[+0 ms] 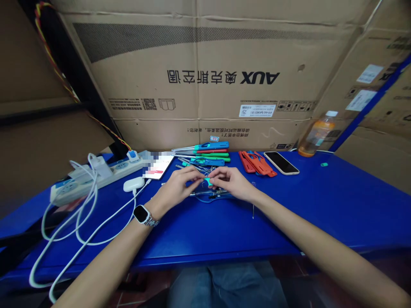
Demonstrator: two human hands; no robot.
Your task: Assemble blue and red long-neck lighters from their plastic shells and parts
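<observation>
both hands pinch one small teal part [209,182]. left hand [176,187] and right hand [231,182] meet above the blue table [321,205].

Smooth, slightly glossy blue tabletop [321,205]; matt, rough brown cardboard boxes [199,55] with printed paper labels behind. Glossy black glass on the phone [281,162], shiny metal band on the wristwatch [143,214], smooth white plastic on the power strip [96,175] and rubbery white cables [80,222]. Bright coloured plastic handles with thin bare metal shafts on the tools [208,154], matt orange plastic pieces [257,163], clear plastic bottle [316,136], small turquoise plastic part [209,182] pinched between left hand [180,186] and right hand [233,183].
</observation>
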